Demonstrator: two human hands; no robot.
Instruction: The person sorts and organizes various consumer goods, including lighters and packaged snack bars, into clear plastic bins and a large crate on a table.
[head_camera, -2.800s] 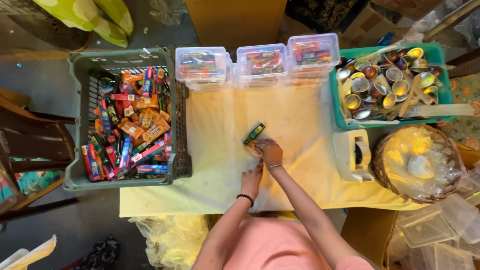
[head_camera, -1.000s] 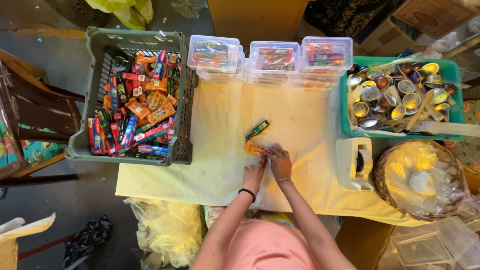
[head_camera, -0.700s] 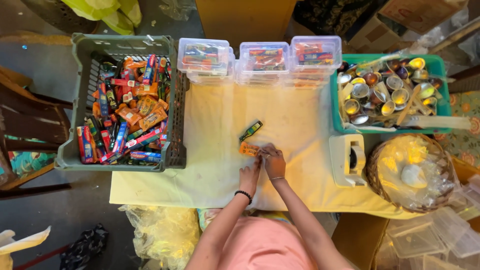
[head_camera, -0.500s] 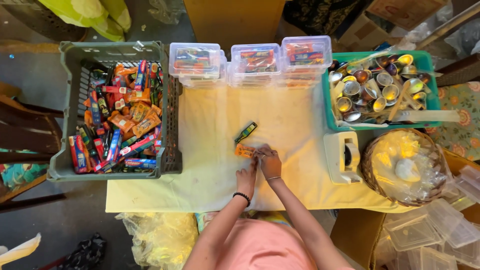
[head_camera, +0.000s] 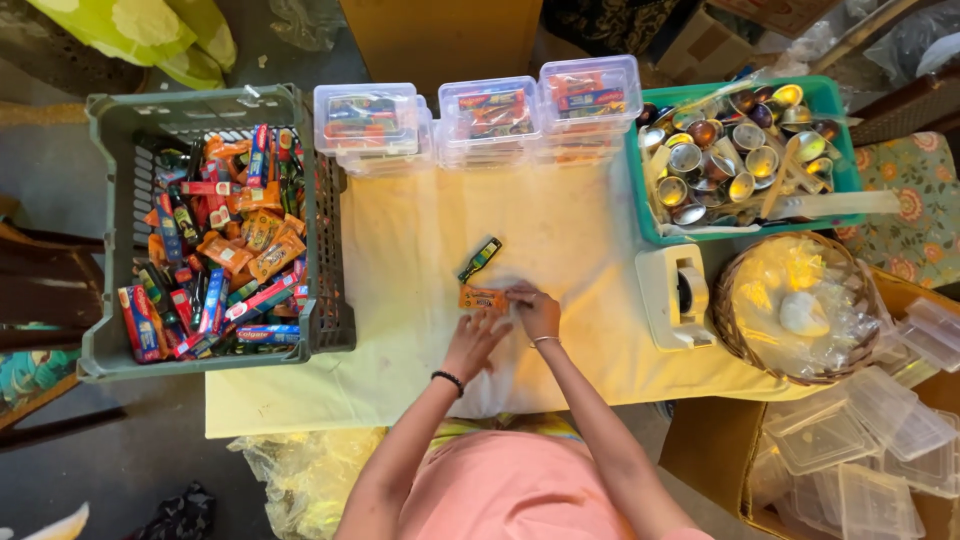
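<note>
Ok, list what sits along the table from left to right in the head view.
Grey crate of colourful packets → dark sachet → orange sachet under the hands → white tape dispenser → wicker basket → clear lidded boxes.

- bench (head_camera: 420, 260), pale yellow cloth cover
- far edge: three clear lidded boxes (head_camera: 480, 112)
- middle: orange sachet (head_camera: 483, 298), dark green sachet (head_camera: 480, 259) just beyond it
- right: white tape dispenser (head_camera: 677, 296), wicker basket (head_camera: 800, 310)
- both hands rest on cloth by orange sachet
</note>
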